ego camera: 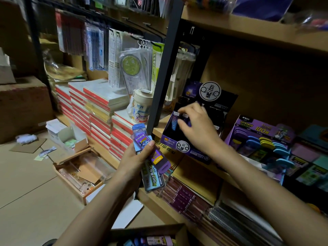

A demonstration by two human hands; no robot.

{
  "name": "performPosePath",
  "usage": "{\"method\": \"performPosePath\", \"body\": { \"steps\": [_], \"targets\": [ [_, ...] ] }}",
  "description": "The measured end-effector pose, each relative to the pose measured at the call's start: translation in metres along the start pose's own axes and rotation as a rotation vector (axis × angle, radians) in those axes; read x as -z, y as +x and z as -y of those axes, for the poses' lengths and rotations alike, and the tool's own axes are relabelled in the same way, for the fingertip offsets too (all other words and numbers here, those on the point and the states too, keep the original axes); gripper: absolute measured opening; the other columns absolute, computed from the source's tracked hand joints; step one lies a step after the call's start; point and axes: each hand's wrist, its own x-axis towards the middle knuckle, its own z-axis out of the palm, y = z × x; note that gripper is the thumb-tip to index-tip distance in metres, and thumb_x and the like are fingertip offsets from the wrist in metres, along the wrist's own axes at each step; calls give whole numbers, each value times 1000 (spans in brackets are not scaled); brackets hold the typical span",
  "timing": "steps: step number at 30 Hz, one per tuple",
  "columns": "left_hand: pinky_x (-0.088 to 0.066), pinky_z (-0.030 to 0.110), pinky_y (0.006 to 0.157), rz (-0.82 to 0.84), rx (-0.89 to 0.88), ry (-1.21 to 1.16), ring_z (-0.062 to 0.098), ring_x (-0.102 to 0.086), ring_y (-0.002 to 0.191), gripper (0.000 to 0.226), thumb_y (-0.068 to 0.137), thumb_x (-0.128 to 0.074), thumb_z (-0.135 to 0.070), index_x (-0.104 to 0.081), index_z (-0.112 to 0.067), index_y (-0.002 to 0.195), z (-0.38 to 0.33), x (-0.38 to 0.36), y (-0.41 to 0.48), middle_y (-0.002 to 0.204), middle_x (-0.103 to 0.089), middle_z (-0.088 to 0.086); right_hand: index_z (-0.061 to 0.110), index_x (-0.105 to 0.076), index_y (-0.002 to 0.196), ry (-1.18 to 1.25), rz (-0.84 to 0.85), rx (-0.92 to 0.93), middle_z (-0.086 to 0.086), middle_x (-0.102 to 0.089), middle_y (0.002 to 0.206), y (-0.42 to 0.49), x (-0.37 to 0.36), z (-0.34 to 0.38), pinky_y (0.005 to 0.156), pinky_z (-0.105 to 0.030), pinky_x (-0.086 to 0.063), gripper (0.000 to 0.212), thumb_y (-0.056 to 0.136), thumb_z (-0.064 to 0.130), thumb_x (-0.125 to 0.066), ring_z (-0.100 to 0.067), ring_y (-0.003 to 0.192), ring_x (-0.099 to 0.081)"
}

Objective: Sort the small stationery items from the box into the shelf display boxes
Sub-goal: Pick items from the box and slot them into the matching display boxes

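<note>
Stationery packs (150,157), flat purple and blue cases, show fanned in the left hand (134,158) in the head view, held low in front of the shelf (195,169). That hand is curled round the bundle, with the thumb pressed across the top case. More cases lie in the cardboard box (177,227) at the bottom edge of the picture.

The right hand (197,126) reaches into the dark display box (177,144) on the shelf. Its fingers (187,108) are bent down over the standing cases (174,121) inside. Blur hides whether they pinch one case or only press on its top.

The step looks like seating one case in its row. It would go best if the case stays upright, faces the same way as its neighbours and slides down until it rests on the box floor. Light pressure seems wise, since the card box could shift back or tip. The print should be checked first, because the lighter purple box (252,128) beside it holds a different sort. The fanned bundle looks loose, and its lowest case could slip.
</note>
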Motion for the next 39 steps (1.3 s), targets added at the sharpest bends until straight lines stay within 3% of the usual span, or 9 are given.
{"method": "performPosePath", "body": {
  "steps": [5,7,11,16,20,24,29,36,39],
  "targets": [
    [-57,27,60,39,-7,4,17,-68,68,33,91,-55,-20,-54,2,115,4,-15,-6,83,-70,7,21,-65,91,553,265,-290,4,-67,90,-83,-13,20,76,-19,-47,18,88,38,-61,-6,84,-62],
    [-58,32,67,50,-10,7,20,-67,73,33,91,-55,-18,-54,3,117,5,-22,-9,88,-69,12,17,-65,94,738,333,-435,-6,-70,94,-98,-21,20,81,-33,-54,20,85,36,-65,-18,89,-67],
    [-48,53,92,100,4,12,37,-60,95,41,90,-53,-17,-51,10,121,11,-36,-8,112,-62,33,8,-64,92,907,238,-561,-14,-68,95,-109,-24,8,80,-36,-52,14,86,21,-66,-22,85,-65],
    [-58,36,76,139,-8,32,23,-69,86,50,79,-59,-40,-62,-5,115,27,-50,-4,99,-73,13,16,-61,85,1156,40,-669,-4,-67,87,-117,-8,-17,58,-17,-48,7,89,11,-61,-9,66,-59],
    [-53,32,72,165,-15,112,13,-69,79,50,72,-60,-49,-65,-15,109,38,-53,-3,93,-74,4,21,-64,89,1038,-96,-542,-1,-68,87,-121,21,-42,62,-17,-51,13,89,8,-60,-9,73,-61],
    [-55,23,58,179,-14,98,10,-71,75,30,86,-55,-38,-62,-16,105,40,-55,-2,89,-74,2,27,-64,89,809,-266,-396,9,-67,81,-120,59,-67,63,-13,-50,22,86,5,-63,0,71,-63],
    [-55,29,64,170,-3,78,10,-71,74,21,96,-47,-28,-59,-16,107,39,-59,-3,86,-75,1,35,-60,93,490,-421,-342,15,-64,92,-115,87,-94,73,-7,-46,22,86,14,-66,2,84,-60],
    [-54,34,70,169,-11,80,10,-71,75,17,95,-47,-30,-60,-21,102,42,-62,-4,85,-75,0,19,-63,109,176,-350,-288,7,-59,96,-106,83,-108,71,-4,-36,19,90,15,-60,0,88,-51],
    [-54,30,66,167,-17,78,10,-71,75,17,95,-48,-31,-59,-22,103,43,-60,-5,85,-75,-1,18,-62,112,88,-245,-265,13,-54,91,-102,79,-109,75,-22,-34,22,92,15,-57,-13,95,-49]
  ]
}}
